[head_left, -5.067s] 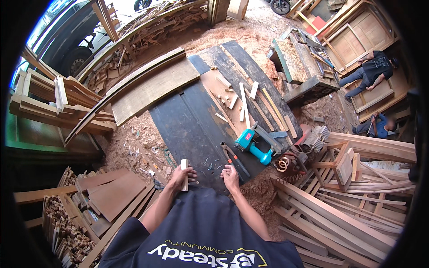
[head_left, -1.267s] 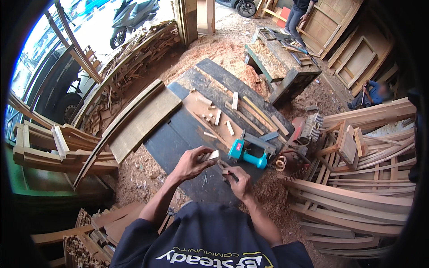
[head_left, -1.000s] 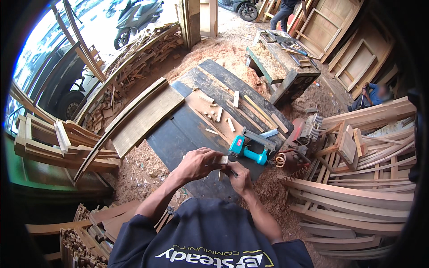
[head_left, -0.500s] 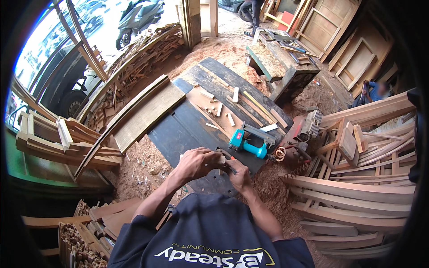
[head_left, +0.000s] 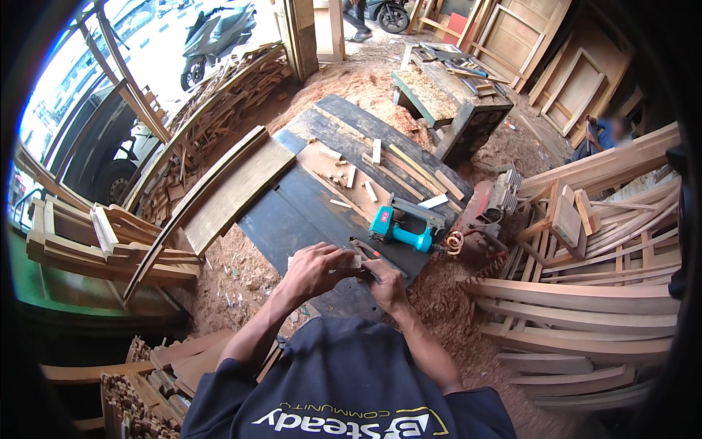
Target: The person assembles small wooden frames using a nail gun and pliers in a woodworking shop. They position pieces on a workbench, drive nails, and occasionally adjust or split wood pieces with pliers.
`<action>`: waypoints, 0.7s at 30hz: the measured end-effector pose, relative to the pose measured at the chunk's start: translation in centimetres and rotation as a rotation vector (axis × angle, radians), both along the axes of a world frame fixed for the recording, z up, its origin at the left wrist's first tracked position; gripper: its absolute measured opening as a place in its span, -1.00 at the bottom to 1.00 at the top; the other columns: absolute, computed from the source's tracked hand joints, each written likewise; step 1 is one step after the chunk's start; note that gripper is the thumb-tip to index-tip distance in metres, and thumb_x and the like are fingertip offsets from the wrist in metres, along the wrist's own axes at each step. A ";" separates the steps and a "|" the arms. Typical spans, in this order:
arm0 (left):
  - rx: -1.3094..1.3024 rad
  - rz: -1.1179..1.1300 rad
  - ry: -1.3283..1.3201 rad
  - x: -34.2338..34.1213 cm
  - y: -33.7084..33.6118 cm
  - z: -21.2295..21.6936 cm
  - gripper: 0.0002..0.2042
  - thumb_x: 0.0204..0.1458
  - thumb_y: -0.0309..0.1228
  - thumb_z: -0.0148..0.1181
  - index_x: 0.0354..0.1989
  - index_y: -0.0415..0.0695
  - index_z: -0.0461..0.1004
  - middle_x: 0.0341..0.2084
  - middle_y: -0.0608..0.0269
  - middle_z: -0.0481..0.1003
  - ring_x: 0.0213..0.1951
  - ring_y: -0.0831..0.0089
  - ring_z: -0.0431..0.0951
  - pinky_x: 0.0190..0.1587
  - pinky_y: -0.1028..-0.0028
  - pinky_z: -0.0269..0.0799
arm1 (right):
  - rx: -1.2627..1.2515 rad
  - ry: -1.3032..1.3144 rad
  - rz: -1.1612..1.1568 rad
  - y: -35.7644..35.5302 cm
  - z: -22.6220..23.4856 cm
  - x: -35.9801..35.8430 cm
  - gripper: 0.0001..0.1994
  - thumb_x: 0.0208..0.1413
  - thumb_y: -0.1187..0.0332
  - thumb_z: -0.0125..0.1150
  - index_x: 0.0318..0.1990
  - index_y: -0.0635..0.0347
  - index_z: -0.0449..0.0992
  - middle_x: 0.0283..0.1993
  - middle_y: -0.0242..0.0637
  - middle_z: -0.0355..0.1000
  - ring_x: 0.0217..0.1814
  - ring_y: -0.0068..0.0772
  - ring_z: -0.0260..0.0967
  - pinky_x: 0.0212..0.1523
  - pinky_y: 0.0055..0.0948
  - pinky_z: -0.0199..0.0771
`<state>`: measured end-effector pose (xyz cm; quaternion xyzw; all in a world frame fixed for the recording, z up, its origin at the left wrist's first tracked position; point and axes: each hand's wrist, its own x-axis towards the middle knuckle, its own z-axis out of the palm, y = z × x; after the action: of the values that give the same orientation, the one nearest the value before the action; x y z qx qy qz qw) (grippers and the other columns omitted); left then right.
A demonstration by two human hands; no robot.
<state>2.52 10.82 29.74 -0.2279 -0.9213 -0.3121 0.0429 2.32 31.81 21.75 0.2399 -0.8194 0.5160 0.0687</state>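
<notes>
Over the near edge of the dark workbench (head_left: 281, 212), my left hand (head_left: 316, 269) is closed around a small pale wood piece (head_left: 352, 261). The fingers of my right hand (head_left: 386, 285) pinch the piece's right end. Just beyond that hand lies a slim dark hand tool (head_left: 384, 261) with an orange mark, which looks like pincers. A teal nail gun (head_left: 401, 230) rests to the right, joined to a coiled air hose (head_left: 455, 243). Short wood offcuts (head_left: 351, 176) are scattered farther up the bench, beside long thin strips (head_left: 409, 179).
A curved wooden panel (head_left: 238, 194) rests against the bench's left side. A red air compressor (head_left: 482, 201) stands to the right, near stacked curved beams (head_left: 570, 296). Behind is a second bench (head_left: 442, 99) with tools. One person (head_left: 607, 135) sits far right; another's legs (head_left: 358, 18) show behind.
My right hand has let go of the dark tool, which now lies on the bench beyond it. Its fingers have come to the wood piece, still in my left hand.
</notes>
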 end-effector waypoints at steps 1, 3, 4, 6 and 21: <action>-0.001 0.003 -0.005 0.1 0.0 0.0 -0.68 0.04 -0.16 0.31 -0.08 -0.02 0.59 -0.27 0.22 0.62 -0.19 0.20 0.60 -0.16 0.29 0.54 | -0.007 -0.002 -0.005 0.0 0.0 0.1 -0.75 0.01 0.61 0.29 -0.12 0.25 0.56 -0.16 -0.13 0.56 -0.08 -0.07 0.55 -0.10 -0.26 0.54; 0.003 0.004 0.006 0.2 0.1 -0.2 -0.69 0.01 -0.19 0.34 -0.08 -0.01 0.59 -0.29 0.23 0.62 -0.22 0.21 0.60 -0.18 0.29 0.54 | -0.019 -0.009 -0.014 0.0 0.0 0.2 -0.76 0.02 0.62 0.26 -0.12 0.25 0.56 -0.17 -0.13 0.56 -0.08 -0.07 0.55 -0.10 -0.26 0.54; 0.009 0.002 0.022 0.2 0.2 -0.3 -0.69 -0.01 -0.22 0.36 -0.08 -0.01 0.60 -0.31 0.24 0.62 -0.25 0.21 0.60 -0.20 0.29 0.54 | -0.017 -0.022 -0.016 0.0 0.0 0.2 -0.76 0.02 0.63 0.26 -0.12 0.25 0.57 -0.17 -0.13 0.56 -0.09 -0.07 0.55 -0.11 -0.26 0.54; 0.013 0.003 0.043 0.2 0.2 -0.6 -0.69 -0.03 -0.25 0.38 -0.08 -0.01 0.60 -0.33 0.26 0.62 -0.27 0.22 0.60 -0.22 0.29 0.54 | -0.021 -0.049 -0.017 0.1 0.1 0.3 -0.76 0.02 0.63 0.25 -0.13 0.25 0.57 -0.18 -0.13 0.57 -0.10 -0.07 0.55 -0.11 -0.26 0.54; -0.045 -0.021 0.102 0.2 0.2 -1.4 -0.68 -0.01 -0.23 0.34 -0.08 -0.03 0.58 -0.32 0.26 0.62 -0.27 0.24 0.59 -0.20 0.32 0.52 | -0.003 0.030 -0.040 0.2 0.2 0.2 -0.78 0.02 0.59 0.33 -0.14 0.26 0.57 -0.19 -0.11 0.57 -0.13 -0.05 0.56 -0.14 -0.25 0.54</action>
<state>2.67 11.06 28.33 -0.2539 -0.9223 -0.2798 0.0817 2.57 31.96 21.95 0.2309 -0.8223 0.5119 0.0917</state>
